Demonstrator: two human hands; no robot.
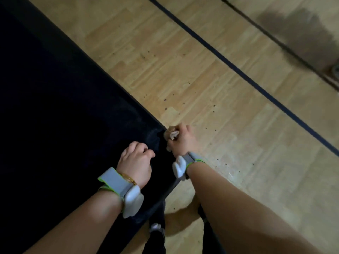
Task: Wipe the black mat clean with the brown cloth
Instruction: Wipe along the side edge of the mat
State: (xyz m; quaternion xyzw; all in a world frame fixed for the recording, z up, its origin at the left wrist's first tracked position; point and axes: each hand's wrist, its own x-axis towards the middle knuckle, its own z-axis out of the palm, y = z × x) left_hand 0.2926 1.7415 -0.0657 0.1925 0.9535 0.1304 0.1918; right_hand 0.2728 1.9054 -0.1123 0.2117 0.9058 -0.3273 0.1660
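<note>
Black mat (60, 110) lies on wood floor (211, 85). Right hand (181, 139) at mat corner, fingers curled tight round bunched brown cloth (171, 134). Left hand (136, 160) rests on mat near same corner, fingers bent, holding nothing seen. Crumbs on floor beside mat edge. Wiping looks underway at corner; too dark to tell how much mat is clean.

right hand (180, 139) grips brown cloth (171, 134) | black mat (64, 98) corner

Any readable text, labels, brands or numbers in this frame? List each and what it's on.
None readable.
Left wristband and right wristband: plain grey and white, no marking shows.
Black mat, brown cloth, wooden floor: no print; the floor carries only a dark painted line.
</note>
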